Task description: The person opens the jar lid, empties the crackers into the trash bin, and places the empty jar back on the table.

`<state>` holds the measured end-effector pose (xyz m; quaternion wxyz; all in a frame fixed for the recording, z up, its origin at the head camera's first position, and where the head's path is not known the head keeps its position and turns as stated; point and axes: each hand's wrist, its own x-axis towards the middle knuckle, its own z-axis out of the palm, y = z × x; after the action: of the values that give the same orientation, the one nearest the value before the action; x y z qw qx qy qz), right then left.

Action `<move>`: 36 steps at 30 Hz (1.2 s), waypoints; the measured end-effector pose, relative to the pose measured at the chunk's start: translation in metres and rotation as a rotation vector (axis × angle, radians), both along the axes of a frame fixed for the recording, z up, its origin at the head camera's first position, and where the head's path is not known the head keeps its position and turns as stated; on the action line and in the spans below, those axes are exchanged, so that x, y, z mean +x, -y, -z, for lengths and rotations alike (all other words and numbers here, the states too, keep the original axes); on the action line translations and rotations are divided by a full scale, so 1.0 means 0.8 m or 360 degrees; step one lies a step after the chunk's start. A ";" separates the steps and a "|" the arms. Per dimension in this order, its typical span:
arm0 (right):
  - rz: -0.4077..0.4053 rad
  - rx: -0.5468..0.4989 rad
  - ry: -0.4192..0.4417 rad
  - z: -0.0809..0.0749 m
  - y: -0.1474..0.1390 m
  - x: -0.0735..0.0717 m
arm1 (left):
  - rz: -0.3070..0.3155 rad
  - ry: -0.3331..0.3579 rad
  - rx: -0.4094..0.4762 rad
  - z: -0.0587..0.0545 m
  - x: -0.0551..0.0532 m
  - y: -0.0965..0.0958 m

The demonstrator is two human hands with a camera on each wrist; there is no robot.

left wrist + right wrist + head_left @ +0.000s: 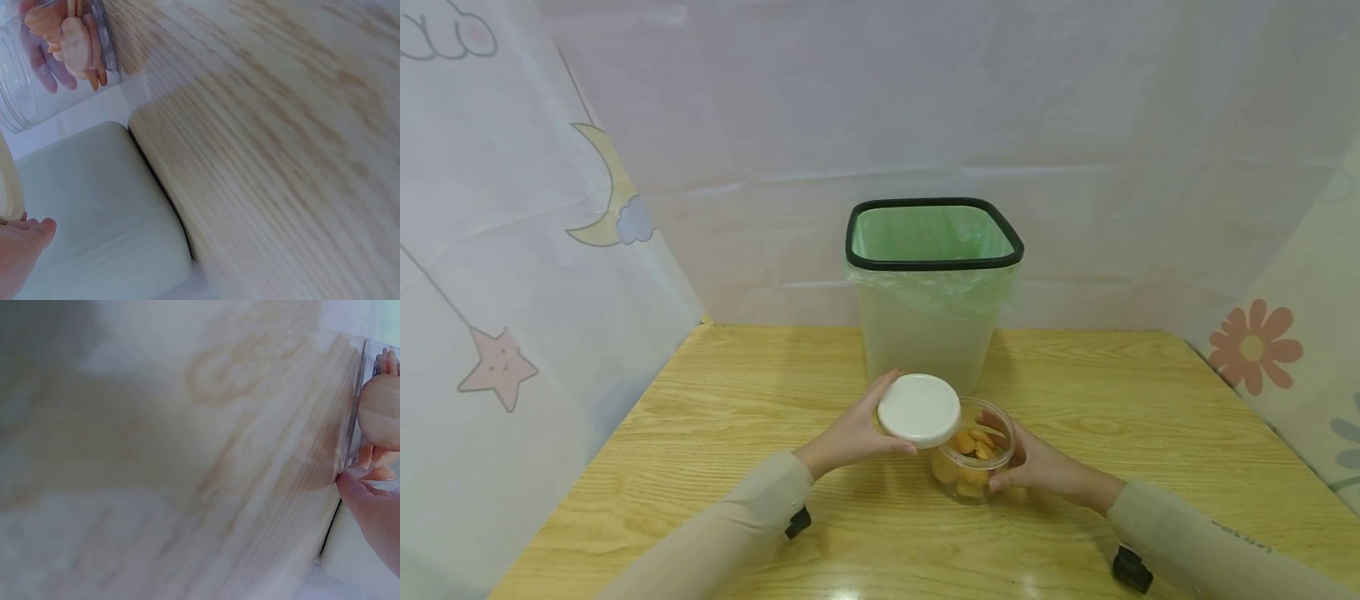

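A round white lid (919, 408) is gripped at its left side by my left hand (856, 432), thumb near the front edge and fingers behind. The lid hangs over the left part of the rim of a clear jar (952, 490). Flat orange-brown pieces (977, 446), resembling biscuits, lie inside the jar. From the right, my right hand (1043, 467) holds the jar by its side, thumb in front and fingers at the back. The left wrist view shows the jar (15, 106) side-on with its mouth uncovered. Whether its base touches the table cannot be told.
Behind the hands stands a pale bin (925, 342) with a black rim and a green bag liner. All of this is on a wood-grain table (760, 375). Printed cloth sheets (737, 192) hang at the back and both sides.
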<state>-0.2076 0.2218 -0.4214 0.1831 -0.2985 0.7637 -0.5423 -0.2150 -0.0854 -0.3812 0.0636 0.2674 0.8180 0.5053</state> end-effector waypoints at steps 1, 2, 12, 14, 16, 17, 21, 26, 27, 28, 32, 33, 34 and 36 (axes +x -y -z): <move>-0.0001 0.0000 0.0002 0.000 0.000 0.000 | -0.0004 0.0002 0.0009 0.000 0.000 0.001; -0.0001 0.0000 0.0002 -0.001 0.000 0.000 | -0.0005 0.0002 0.0015 0.000 0.000 0.002; -0.0036 -0.0061 0.0015 0.003 0.000 -0.002 | -0.0022 -0.0022 0.0026 0.001 0.002 0.013; -0.0036 -0.0062 0.0013 0.002 0.000 -0.001 | -0.0030 -0.0029 0.0016 0.001 0.002 0.014; -0.0029 -0.0048 0.0003 0.001 0.000 0.000 | -0.0038 -0.0034 0.0010 0.001 0.002 0.016; -0.0028 -0.0041 -0.0001 0.001 0.000 0.000 | -0.0044 -0.0029 0.0010 0.001 0.003 0.017; -0.0037 -0.0029 -0.0006 0.000 0.001 0.000 | -0.0047 -0.0015 0.0036 0.001 0.004 0.021; -0.0044 -0.0029 0.0000 0.000 0.001 0.000 | -0.0068 -0.0028 0.0033 0.001 0.005 0.027; -0.0046 -0.0032 0.0003 0.000 0.000 0.000 | -0.0072 -0.0032 0.0028 0.001 0.005 0.028; -0.0049 -0.0038 0.0009 0.000 0.000 0.000 | -0.0075 -0.0035 0.0028 0.001 0.006 0.029; -0.0057 -0.0048 0.0016 0.001 0.000 -0.001 | -0.0085 -0.0038 0.0013 0.002 0.006 0.033; -0.0058 -0.0047 0.0017 0.001 0.000 -0.001 | -0.0087 -0.0038 0.0012 0.003 0.006 0.034; -0.0055 -0.0043 0.0017 0.001 0.000 -0.001 | -0.0092 -0.0037 0.0009 0.003 0.006 0.035; -0.0055 -0.0036 0.0016 0.001 0.000 -0.001 | -0.0103 -0.0029 0.0002 0.004 0.007 0.037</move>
<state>-0.2085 0.2216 -0.4220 0.1928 -0.3110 0.7513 -0.5492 -0.2096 -0.1153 -0.3845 0.0396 0.2456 0.8264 0.5052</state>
